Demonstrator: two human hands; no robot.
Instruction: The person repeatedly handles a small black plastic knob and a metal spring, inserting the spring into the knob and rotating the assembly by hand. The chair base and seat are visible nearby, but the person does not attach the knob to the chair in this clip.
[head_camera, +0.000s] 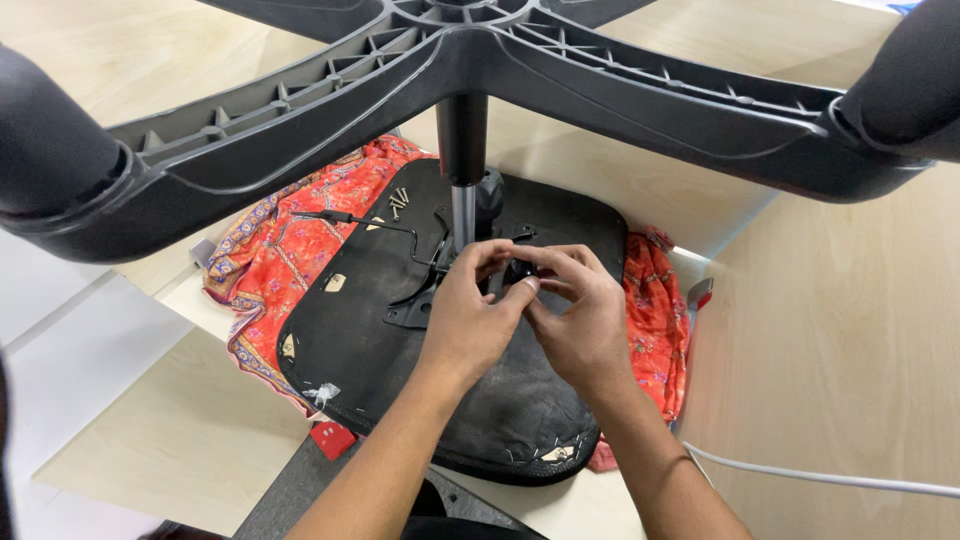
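Both hands meet on a small black fitting at the seat's mounting plate, just at the foot of the gas column. The left hand curls its fingers over the fitting from the near side, and the right hand pinches it with thumb and fingertips from the other side; what exactly the part is cannot be told, as the fingers cover most of it. Working it from two sides probably steadies so small a piece.

Under the hands lies the seat, turned bottom-up so its underside and plate face the person. The column rises from between the hands to the five-armed base, which spreads above them with casters at the arm ends.

Just beyond the left hand, a bent black lever and a few loose screws rest on the seat's underside, close enough to pick up. A red patterned cloth is spread beneath the seat, likely to cushion it on the pale wooden table. To the right of the right forearm a white cable crosses the tabletop.
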